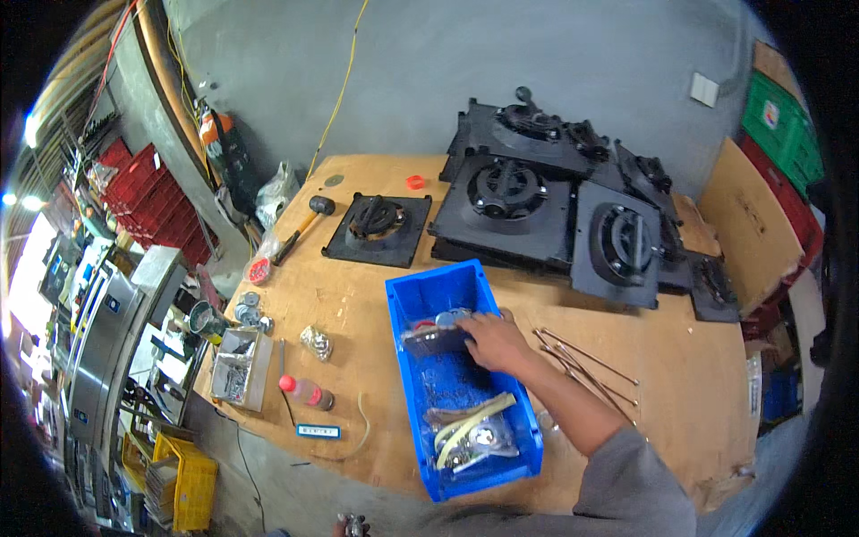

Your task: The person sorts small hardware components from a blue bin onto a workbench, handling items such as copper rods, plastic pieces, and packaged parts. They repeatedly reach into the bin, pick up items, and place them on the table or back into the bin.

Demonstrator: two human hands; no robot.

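Observation:
A blue plastic bin stands lengthwise on the wooden table in front of me. My right hand reaches over its right wall, fingers curled down beside a greyish upright divider in the far half. Whatever the fingertips grip there is hidden. Behind the divider lie small red and clear pieces. The near half of the bin holds pale curved strips and a clear plastic bag with shiny metal bits. At the lower edge, only partly visible, my left hand closes around small silver metal parts.
Black stove-burner units are piled at the back right; a single black burner unit lies left of them. Thin metal rods lie right of the bin. Leftward are a mallet, a hardware box and a pink-capped bottle.

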